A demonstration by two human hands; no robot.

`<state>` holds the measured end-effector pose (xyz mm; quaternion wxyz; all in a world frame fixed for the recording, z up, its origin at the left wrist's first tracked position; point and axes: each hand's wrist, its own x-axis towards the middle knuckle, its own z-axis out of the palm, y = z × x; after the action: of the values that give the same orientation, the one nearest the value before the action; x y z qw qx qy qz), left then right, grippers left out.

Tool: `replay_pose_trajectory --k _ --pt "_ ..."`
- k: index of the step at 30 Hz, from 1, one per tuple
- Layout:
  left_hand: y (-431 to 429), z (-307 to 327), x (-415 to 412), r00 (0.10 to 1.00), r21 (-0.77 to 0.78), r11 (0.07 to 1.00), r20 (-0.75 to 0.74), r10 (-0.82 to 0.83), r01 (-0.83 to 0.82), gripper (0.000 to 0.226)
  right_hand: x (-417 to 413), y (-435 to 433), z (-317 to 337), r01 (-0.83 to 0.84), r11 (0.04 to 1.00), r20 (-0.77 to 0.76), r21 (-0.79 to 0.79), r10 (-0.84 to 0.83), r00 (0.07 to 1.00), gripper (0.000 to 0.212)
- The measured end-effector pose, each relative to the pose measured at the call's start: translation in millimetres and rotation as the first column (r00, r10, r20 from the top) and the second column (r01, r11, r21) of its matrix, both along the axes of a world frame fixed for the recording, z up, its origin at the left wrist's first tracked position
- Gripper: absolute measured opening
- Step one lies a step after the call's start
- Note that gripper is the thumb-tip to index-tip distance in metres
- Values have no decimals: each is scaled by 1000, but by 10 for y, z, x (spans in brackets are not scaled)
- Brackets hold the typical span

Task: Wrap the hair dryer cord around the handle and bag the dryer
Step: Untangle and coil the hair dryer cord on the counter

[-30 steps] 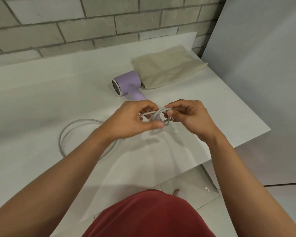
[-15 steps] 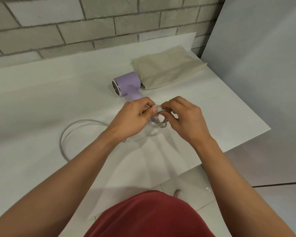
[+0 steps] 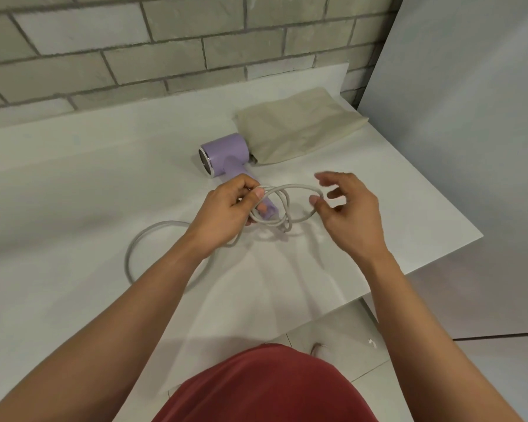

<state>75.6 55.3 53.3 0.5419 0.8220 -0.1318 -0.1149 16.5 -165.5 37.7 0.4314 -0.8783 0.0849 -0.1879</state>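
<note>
The left hand (image 3: 229, 211) pinches coils of the grey cord (image 3: 296, 186) against the handle (image 3: 269, 209) of the lilac hair dryer (image 3: 226, 152), likely so the wraps cannot spring loose. The right hand (image 3: 348, 208), fingers spread and gripping nothing, meets the widest loop with its thumb. Slack curls on the bench (image 3: 73, 184) behind the left wrist. The beige cloth bag (image 3: 299, 129) lies beyond the right hand.

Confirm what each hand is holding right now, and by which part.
Left hand pinches the cord where its coils gather, over the dryer handle's end. Right hand is open, gripping nothing; thumb beside the loop's far end.
</note>
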Motion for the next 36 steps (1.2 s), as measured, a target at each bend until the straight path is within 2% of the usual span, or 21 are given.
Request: replay_pose_trajectory --k 2,3,6,9,11,12,14,16,17,20,24,27,28,30,31,33,34,36 --pt "-6 -12 3 1000 5 1000 -1 0 0 15 -6 38 43 -143 957 40 -254 158 987 58" --pt "-6 -9 3 1000 4 1000 1 -8 8 15 -1 90 75 -190 910 71 -369 232 970 60" --pt "-10 21 -12 998 -2 998 9 -61 61 15 82 221 105 -175 757 149 -630 339 929 39" --pt "-11 59 -34 996 -16 996 7 -86 86 16 176 244 92 -115 685 201 -720 364 909 20" --pt "-6 39 -35 998 -19 997 14 -68 68 17 193 245 101 -97 739 249 -666 344 905 16" --pt "5 1 -28 999 -20 999 10 -43 43 18 183 256 129 -88 813 289 -576 303 908 15" --pt "49 -97 -28 1000 -20 1000 -8 8 -8 19 142 273 251 -59 966 364 -253 151 919 11" --pt "94 -199 -48 1000 -22 1000 -15 17 -18 19 112 244 409 -13 998 369 62 -10 929 10" --pt "111 -233 -68 1000 -18 1000 -14 9 -9 19 110 210 471 4 988 351 155 -59 935 11" --pt "101 -227 -122 999 42 999 29 -31 30 19 124 99 552 36 968 294 250 -111 949 11" --pt "31 -151 -139 992 87 994 104 -73 64 19 127 -7 503 135 963 224 233 -189 956 7" --pt "-1 -135 -97 985 130 986 124 -117 101 18 128 -131 382 190 979 126 72 -198 972 14" --pt "-5 -137 -77 984 134 985 126 -124 106 18 126 -175 321 194 979 70 -56 -190 979 19" --pt "-7 -160 -41 986 121 987 120 -119 105 18 103 -194 215 155 922 -18 -355 -173 985 36" --pt "-14 -161 -33 988 106 990 111 -110 98 19 82 -162 189 114 888 -10 -445 -133 991 46" --pt "-33 -160 -22 991 83 993 95 -92 85 19 26 -17 193 -19 853 95 -521 80 992 56" --pt "-45 -153 -23 992 74 994 91 -89 82 20 3 73 209 -98 817 137 -569 212 968 54" --pt "-60 -132 -24 991 59 994 96 -93 88 20 -2 222 185 -216 705 118 -675 392 912 44"
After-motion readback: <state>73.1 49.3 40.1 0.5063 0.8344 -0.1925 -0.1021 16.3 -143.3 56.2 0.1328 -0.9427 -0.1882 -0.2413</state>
